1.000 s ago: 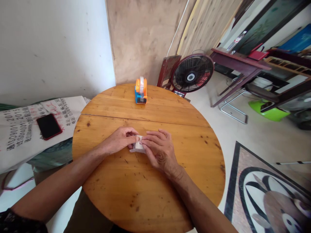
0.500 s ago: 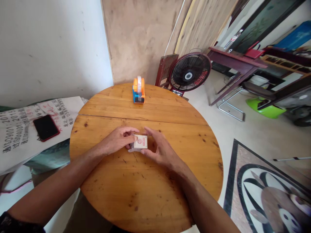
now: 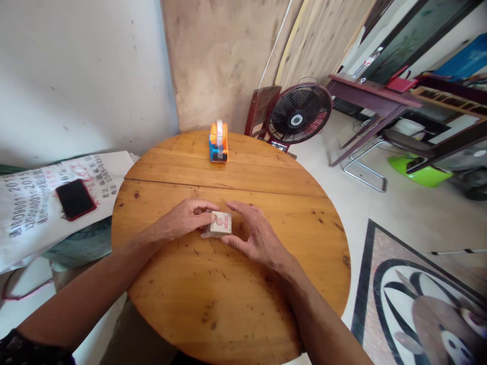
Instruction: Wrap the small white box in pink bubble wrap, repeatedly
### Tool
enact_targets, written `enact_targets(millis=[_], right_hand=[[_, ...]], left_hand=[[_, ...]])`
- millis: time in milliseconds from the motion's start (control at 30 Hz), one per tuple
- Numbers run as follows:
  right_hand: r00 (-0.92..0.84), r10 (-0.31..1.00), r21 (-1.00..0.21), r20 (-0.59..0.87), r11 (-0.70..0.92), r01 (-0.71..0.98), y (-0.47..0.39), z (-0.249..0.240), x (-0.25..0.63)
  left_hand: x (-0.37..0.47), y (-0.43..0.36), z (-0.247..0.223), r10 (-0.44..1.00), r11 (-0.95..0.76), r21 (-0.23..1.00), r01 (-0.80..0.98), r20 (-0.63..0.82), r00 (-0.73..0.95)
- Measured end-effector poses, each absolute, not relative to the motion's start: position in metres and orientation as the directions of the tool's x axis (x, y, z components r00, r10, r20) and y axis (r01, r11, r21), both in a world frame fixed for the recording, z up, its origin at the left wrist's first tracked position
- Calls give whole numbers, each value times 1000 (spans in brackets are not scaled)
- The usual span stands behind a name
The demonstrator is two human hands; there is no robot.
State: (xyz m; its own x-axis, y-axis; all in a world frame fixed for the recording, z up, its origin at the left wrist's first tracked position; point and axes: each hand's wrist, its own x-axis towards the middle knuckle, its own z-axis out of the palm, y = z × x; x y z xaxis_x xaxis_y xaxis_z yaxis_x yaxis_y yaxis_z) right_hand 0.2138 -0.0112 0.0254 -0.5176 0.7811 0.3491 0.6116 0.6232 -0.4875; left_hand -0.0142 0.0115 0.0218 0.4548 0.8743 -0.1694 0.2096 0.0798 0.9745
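A small whitish box (image 3: 222, 223) with reddish print sits near the middle of the round wooden table (image 3: 213, 289), with clear wrapping at its left side. My left hand (image 3: 186, 219) grips the box from the left, its thumb on the top edge and its fingers curled behind. On the other side, my right hand (image 3: 254, 233) is spread, fingers and thumb apart, with the thumb tip close to the box's lower right corner. Nothing is held in it.
An orange and blue tape dispenser (image 3: 218, 142) stands at the table's far edge. Beyond it are a fan (image 3: 299, 114) and a wooden chair (image 3: 262, 109). At the left, a black phone (image 3: 76, 199) lies on a printed white sack (image 3: 110, 177).
The right hand's fingers and thumb have spread slightly wider beside the box. The left hand keeps its hold, and the whole view has shifted slightly.
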Motion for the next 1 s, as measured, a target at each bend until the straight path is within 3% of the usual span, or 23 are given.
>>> enact_targets(millis=[300,533,833,1000], right_hand=[[-513,748,-474,422,664,579,-8,29,216],[-317,798,-569,512,592,571,-4,26,217],[-412,730,-511,546,680,526,-7,20,206],[-444,714,-474,542,695,541,-6,18,206]], left_hand=[[-18,16,17,945,75,963,259,-151,289],[-16,22,16,987,107,975,193,-128,99],[-18,19,16,936,170,946,277,-243,254],[-19,19,12,912,127,957,260,-215,349]])
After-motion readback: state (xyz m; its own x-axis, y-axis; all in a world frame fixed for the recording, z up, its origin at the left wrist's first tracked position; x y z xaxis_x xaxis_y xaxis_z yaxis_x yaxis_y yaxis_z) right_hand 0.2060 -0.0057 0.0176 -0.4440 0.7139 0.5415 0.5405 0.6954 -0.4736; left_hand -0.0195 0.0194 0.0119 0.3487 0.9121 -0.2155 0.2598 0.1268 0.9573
